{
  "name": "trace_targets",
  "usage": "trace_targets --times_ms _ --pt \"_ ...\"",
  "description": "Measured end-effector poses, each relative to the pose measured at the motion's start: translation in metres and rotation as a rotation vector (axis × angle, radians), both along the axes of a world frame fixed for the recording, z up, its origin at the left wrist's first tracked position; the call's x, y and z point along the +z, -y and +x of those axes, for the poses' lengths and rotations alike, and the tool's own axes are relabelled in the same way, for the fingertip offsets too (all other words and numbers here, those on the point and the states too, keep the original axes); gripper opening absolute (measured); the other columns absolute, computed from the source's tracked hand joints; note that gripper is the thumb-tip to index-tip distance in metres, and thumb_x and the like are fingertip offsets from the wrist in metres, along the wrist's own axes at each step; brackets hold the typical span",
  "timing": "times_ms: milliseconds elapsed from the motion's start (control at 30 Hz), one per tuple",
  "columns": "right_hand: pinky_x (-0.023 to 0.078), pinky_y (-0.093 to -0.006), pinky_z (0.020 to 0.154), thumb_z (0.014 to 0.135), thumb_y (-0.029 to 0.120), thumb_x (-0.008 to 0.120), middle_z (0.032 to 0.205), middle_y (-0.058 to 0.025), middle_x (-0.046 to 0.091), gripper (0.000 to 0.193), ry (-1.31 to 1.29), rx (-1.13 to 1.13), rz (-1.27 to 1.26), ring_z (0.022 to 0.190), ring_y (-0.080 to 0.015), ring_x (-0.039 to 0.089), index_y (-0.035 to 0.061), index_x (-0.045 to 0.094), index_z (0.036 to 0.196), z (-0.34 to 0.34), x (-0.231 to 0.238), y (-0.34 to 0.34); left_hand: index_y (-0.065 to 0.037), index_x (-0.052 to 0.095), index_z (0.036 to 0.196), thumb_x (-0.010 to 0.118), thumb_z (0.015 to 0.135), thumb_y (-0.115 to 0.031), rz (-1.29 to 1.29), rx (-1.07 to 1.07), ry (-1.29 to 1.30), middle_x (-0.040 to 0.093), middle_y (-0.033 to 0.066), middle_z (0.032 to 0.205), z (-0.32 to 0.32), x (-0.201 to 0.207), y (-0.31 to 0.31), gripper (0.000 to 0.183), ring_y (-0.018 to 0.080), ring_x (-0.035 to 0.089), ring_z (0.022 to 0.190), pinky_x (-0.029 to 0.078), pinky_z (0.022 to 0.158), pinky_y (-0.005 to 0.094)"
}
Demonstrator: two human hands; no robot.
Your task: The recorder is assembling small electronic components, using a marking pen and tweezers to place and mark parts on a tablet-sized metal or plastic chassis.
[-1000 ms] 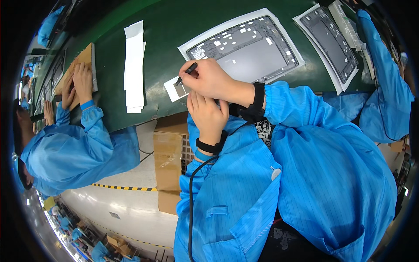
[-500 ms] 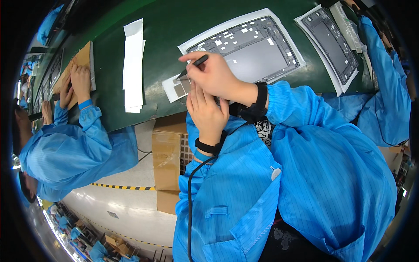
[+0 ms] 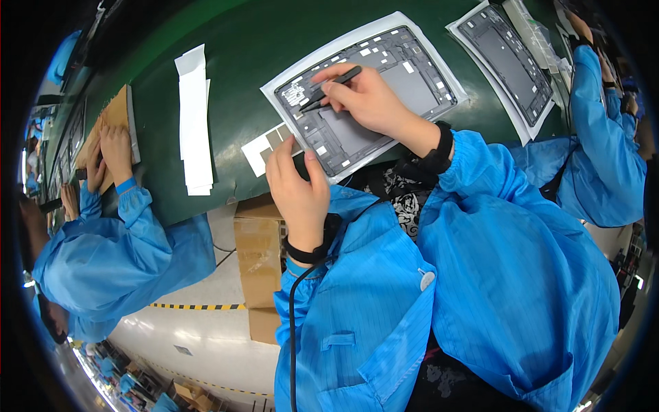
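Observation:
My right hand (image 3: 364, 103) grips slim black tweezers (image 3: 333, 87). Their tip rests at the left part of a dark grey tablet housing (image 3: 357, 134), beside a cluster of small white marks. The housing lies on a white sheet (image 3: 271, 96) and carries several small white pads. My left hand (image 3: 298, 192) is open, fingers stretched forward and thumb apart. Its fingertips lie at the housing's lower left corner, over a white backing card (image 3: 257, 154) with greyish-brown square stickers. Whether something small sits in the tweezer tip is too fine to tell.
A second housing (image 3: 508, 62) lies on white sheets at the right, beside a pale tray (image 3: 532, 34). White paper strips (image 3: 195, 123) lie left on the green table (image 3: 233, 89). Co-workers sit on both sides; the left one handles a brown board (image 3: 117, 113). A carton (image 3: 257, 261) stands below.
My right hand has moved with the tweezers from the sticker card onto the housing. My left hand has drawn apart from it, slightly left, and its thumb has spread. The whole view has shifted slightly.

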State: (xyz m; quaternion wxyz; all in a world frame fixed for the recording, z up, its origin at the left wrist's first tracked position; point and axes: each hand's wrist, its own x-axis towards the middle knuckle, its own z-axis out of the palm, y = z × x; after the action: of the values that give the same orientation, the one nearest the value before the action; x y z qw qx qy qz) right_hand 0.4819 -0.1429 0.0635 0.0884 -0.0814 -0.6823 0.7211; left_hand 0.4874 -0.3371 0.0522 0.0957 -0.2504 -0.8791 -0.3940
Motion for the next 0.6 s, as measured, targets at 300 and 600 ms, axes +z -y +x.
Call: trace_targets --times_ms 300,600 --pt "0.046 -0.0226 0.064 0.096 0.013 0.056 0.08 -0.0019 0.061 0.017 0.028 0.044 0.041 0.07 -0.0072 0.055 0.0026 0.064 0.107 -0.008 -0.012 0.002 0.003 0.059 0.11 0.065 0.087 -0.009 -0.116 -0.026 -0.036 0.061 0.017 0.102 -0.024 0.004 -0.009 0.026 0.0322 0.061 0.096 0.048 0.085 0.0398" --pt "0.045 -0.022 0.065 0.096 0.012 0.055 0.079 -0.0017 0.06 0.016 0.021 0.035 0.026 0.072 -0.0072 0.054 0.0022 0.064 0.105 -0.008 -0.01 0.0 0.002 0.06 0.113 0.067 0.086 -0.011 -0.136 0.004 -0.064 0.06 0.0143 0.103 -0.022 0.004 -0.015 0.03 0.0319 0.059 0.096 0.048 0.084 0.0408"
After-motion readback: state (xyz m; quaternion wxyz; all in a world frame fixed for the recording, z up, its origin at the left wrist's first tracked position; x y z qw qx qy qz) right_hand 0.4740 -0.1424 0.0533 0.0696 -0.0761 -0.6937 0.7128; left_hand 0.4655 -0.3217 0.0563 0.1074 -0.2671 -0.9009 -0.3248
